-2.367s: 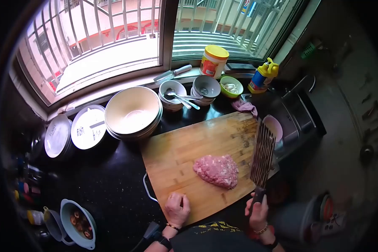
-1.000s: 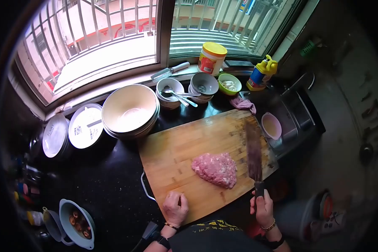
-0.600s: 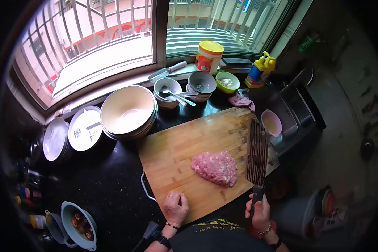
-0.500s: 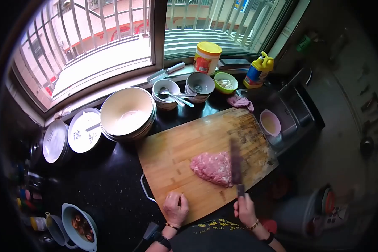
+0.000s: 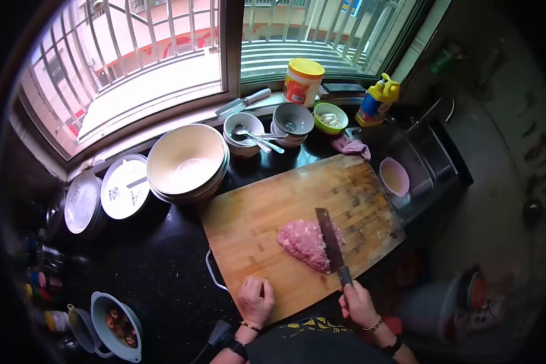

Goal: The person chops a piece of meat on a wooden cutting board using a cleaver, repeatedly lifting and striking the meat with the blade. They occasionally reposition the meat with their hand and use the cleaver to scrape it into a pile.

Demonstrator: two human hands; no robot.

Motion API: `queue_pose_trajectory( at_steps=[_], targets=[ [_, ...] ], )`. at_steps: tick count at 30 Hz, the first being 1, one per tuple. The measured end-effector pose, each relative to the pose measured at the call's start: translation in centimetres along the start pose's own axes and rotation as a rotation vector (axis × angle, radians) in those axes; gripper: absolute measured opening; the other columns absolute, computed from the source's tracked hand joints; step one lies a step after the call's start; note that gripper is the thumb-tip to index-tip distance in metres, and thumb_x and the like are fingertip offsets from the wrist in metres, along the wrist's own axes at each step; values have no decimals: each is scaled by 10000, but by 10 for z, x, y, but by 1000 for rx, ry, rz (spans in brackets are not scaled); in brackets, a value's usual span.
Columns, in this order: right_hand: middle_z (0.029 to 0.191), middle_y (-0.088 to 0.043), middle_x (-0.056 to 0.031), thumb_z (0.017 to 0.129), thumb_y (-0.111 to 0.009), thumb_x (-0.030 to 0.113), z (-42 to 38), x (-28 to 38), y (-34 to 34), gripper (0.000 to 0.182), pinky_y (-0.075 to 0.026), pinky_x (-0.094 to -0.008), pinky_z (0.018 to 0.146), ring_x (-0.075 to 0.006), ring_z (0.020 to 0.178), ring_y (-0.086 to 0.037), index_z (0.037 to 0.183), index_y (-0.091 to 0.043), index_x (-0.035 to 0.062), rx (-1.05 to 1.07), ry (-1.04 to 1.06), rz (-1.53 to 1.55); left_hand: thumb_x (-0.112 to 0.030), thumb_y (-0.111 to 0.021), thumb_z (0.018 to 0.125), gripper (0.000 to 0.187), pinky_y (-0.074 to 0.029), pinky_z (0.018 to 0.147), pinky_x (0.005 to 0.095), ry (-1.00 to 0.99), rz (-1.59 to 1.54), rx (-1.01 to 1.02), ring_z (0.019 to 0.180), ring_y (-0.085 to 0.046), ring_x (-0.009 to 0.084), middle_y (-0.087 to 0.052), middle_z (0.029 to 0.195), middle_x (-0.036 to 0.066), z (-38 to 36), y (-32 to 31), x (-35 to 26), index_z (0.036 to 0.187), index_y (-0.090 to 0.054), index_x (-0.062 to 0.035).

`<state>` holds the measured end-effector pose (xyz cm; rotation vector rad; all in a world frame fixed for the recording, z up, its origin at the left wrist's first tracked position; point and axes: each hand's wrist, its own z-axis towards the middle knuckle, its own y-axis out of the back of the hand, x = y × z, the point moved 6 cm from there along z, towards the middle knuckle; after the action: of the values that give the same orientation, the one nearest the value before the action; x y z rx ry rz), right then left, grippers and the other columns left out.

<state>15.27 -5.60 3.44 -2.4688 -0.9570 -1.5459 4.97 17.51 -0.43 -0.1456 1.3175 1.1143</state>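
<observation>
My right hand (image 5: 359,303) grips the dark handle of a cleaver (image 5: 329,238). Its blade lies across the right part of a flattened mound of pink minced meat (image 5: 302,241), and a little meat shows beyond the blade. The mince sits near the middle of a wooden chopping board (image 5: 255,212), whose right end is stained dark. Curled into a fist, my left hand (image 5: 256,298) rests on the board's near left edge, with nothing visible in it.
Nested large bowls (image 5: 186,159), stacked small bowls with spoons (image 5: 244,130) and a green bowl (image 5: 330,118) line the window side. A pink bowl (image 5: 394,176) stands by the sink (image 5: 428,164). At lower left, a blue colander (image 5: 116,327) holds brown mushroom-like pieces.
The cleaver has shifted left and come down across the mince, its blade tilting further left. My left hand stays in a fist at the same place on the board.
</observation>
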Motion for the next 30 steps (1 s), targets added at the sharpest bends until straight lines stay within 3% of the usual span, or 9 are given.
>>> queue_pose_trajectory(
  at_steps=[7, 9, 11, 18, 19, 21, 23, 26, 30],
  targets=[
    [654, -521, -47, 938, -464, 458, -35, 27, 7, 515, -420, -233, 464, -103, 487, -502, 1050, -458, -45, -235, 632, 198, -16, -595, 743, 81, -432, 580, 392, -9, 6, -6, 646, -544, 316, -523, 668, 136, 0, -2, 0, 697, -530, -33],
    [629, -517, -31, 968, -441, 347, 3, -13, -12, 387, -407, -229, 445, -89, 460, -486, 1026, -483, -33, -33, -4, -35, -22, -597, 744, 79, -433, 582, 393, -2, 25, -2, 648, -547, 316, -526, 670, 135, -1, -1, 1, 698, -533, -33],
    [609, -511, -17, 976, -416, 259, 10, -10, -9, 295, -397, -225, 432, -77, 433, -462, 1008, -502, -21, 34, -28, -92, -23, -599, 744, 80, -432, 581, 395, -8, 14, -8, 646, -545, 316, -527, 670, 135, 0, 0, 0, 697, -534, -34],
    [691, -516, -79, 877, -461, 602, -43, 47, 4, 654, -430, -242, 483, -133, 513, -513, 1027, -453, -34, -109, 614, 300, -24, -600, 746, 89, -433, 579, 395, -2, 20, -10, 639, -544, 316, -528, 673, 131, 0, -1, 1, 688, -534, -36],
    [657, -516, -59, 924, -456, 515, -32, 31, -2, 539, -419, -246, 454, -119, 482, -506, 1008, -461, -17, -156, 669, 203, -24, -600, 746, 89, -433, 579, 395, -3, 18, -13, 639, -544, 316, -528, 673, 131, 1, -1, 0, 688, -534, -36],
    [614, -506, -33, 967, -433, 395, 8, -12, -19, 394, -404, -247, 424, -100, 441, -485, 988, -480, 4, 22, 26, -27, -24, -598, 746, 90, -433, 580, 394, 3, 28, -19, 638, -546, 316, -528, 672, 132, -1, 0, 0, 686, -533, -36],
    [604, -512, -26, 985, -392, 268, 9, -9, -14, 289, -394, -232, 418, -85, 430, -475, 992, -503, 1, 83, -61, -26, -24, -598, 746, 90, -433, 579, 394, -3, 8, -22, 637, -545, 315, -528, 671, 132, 0, 0, 1, 686, -533, -36],
    [634, -522, -35, 982, -393, 235, -18, 43, -1, 292, -400, -214, 447, -72, 470, -484, 1011, -489, -40, 22, 142, 79, -22, -597, 745, 90, -433, 577, 394, -3, 2, -13, 636, -545, 315, -527, 669, 133, -1, 2, -2, 685, -531, -36],
    [635, -511, -42, 856, -535, 576, -42, 50, 8, 652, -423, -241, 446, -107, 486, -496, 1036, -453, -45, -168, 596, 331, -17, -596, 742, 91, -433, 574, 395, 5, 12, -6, 631, -543, 315, -526, 663, 133, 1, 0, -2, 685, -527, -34]
  ],
)
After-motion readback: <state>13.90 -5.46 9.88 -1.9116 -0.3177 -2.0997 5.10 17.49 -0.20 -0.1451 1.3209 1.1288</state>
